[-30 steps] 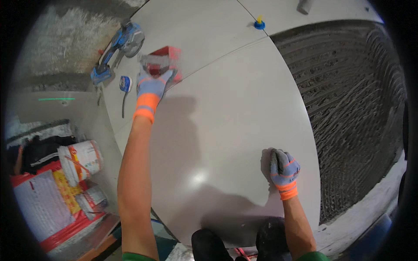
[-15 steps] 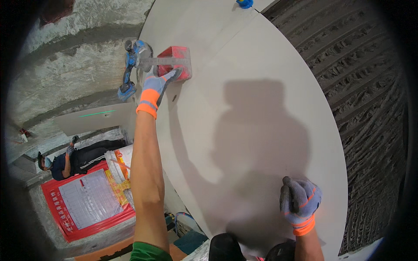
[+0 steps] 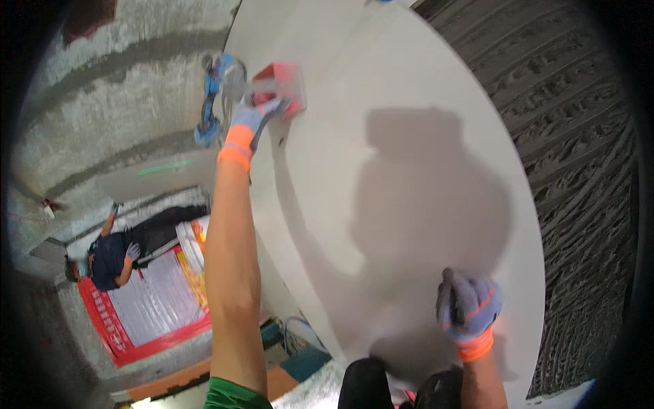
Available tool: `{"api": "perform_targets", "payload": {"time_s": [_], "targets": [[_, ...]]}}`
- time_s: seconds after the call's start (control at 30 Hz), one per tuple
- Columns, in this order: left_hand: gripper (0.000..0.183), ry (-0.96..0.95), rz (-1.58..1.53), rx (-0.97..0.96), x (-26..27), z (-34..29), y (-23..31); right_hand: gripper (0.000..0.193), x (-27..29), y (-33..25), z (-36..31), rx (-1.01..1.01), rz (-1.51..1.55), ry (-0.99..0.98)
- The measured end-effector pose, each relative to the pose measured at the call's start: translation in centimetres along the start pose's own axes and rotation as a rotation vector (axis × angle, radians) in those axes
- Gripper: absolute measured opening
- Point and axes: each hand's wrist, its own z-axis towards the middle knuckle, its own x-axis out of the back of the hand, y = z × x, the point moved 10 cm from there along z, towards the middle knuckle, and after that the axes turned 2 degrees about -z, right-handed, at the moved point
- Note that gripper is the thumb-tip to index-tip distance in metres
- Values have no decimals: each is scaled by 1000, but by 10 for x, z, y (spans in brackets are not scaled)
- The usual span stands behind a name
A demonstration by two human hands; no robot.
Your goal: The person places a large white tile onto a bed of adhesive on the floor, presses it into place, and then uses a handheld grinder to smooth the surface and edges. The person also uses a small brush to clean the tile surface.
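Note:
My left hand (image 3: 253,123), in a grey glove with an orange cuff, reaches far across a large pale panel (image 3: 320,177). Its fingers are closed at the near side of a red box-shaped piece (image 3: 289,82) with a grey strip across it; motion blurs this spot. Just left of that hand, at the panel's edge, is a blue cordless angle grinder (image 3: 214,95). Close to my body, my right hand (image 3: 470,307), gloved alike, is over the panel with its fingers curled in. What they hold, if anything, is hidden.
Dark ridged mortar (image 3: 579,136) spreads beyond the panel's right edge. On the left, a co-worker in dark clothes (image 3: 112,259) is beside a red-bordered sheet (image 3: 153,307) and a white bucket (image 3: 194,245). A bare concrete wall (image 3: 136,88) stands at the far left.
The view has shifted a little, so the grinder and red piece appear farther right. My hands keep nearly the same pose. The co-worker's arms have moved apart, one of them stretched upward in the picture.

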Motion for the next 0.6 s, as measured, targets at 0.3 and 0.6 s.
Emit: {"api": "perform_targets", "payload": {"time_s": [0.3,0.6], "targets": [[25,246,-396,10,116,-205,-145,26,-14,-22,11,167,-50,-6],[48,685,-381,888,31,-758,-399,22,-17,20,-18,263,-177,-144]]}}
